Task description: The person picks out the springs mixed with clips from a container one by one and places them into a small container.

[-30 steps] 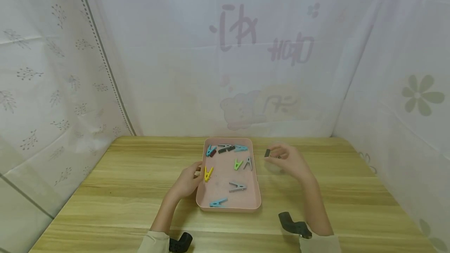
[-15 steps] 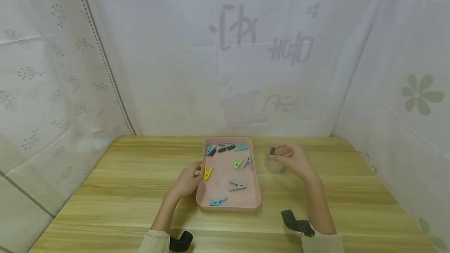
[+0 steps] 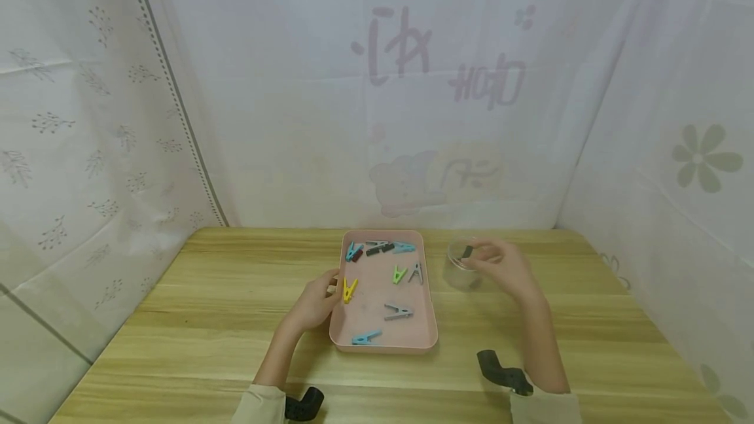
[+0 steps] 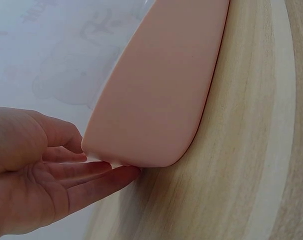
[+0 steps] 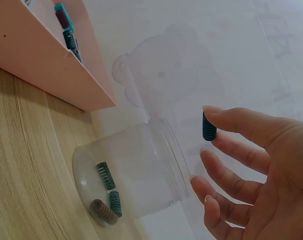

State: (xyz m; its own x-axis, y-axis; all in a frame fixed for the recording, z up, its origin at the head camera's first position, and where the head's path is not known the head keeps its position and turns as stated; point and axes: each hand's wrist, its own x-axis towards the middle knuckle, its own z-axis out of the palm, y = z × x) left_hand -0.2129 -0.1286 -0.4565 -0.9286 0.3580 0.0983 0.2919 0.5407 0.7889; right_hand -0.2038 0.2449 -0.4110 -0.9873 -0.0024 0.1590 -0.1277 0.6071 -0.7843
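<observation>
My right hand (image 3: pixel 501 267) pinches a dark green coil spring (image 5: pixel 209 126) between thumb and index finger, at the mouth of a clear plastic jar (image 5: pixel 136 170). Inside the jar, near its bottom, lie two dark green springs (image 5: pixel 105 175) and a brown spring (image 5: pixel 104 212). My left hand (image 3: pixel 315 301) touches the left outer wall of a pink tray (image 3: pixel 377 339), its fingers fairly straight against it. Several clothespins lie in the tray, among them a yellow clothespin (image 3: pixel 350 290), a green clothespin (image 3: pixel 398 275) and a grey clothespin (image 3: pixel 398 311).
At the tray's far end, a dark red spring (image 3: pixel 357 256) and two dark springs (image 3: pixel 373 251) lie among blue and grey clothespins. The wooden table (image 3: pixel 235 293) ends at a printed white curtain (image 3: pixel 294 116) behind and on both sides.
My right hand has moved to the right with the dark green spring, from beside the tray to the jar's mouth, tilting the spring. My left hand and the tray stay put.
</observation>
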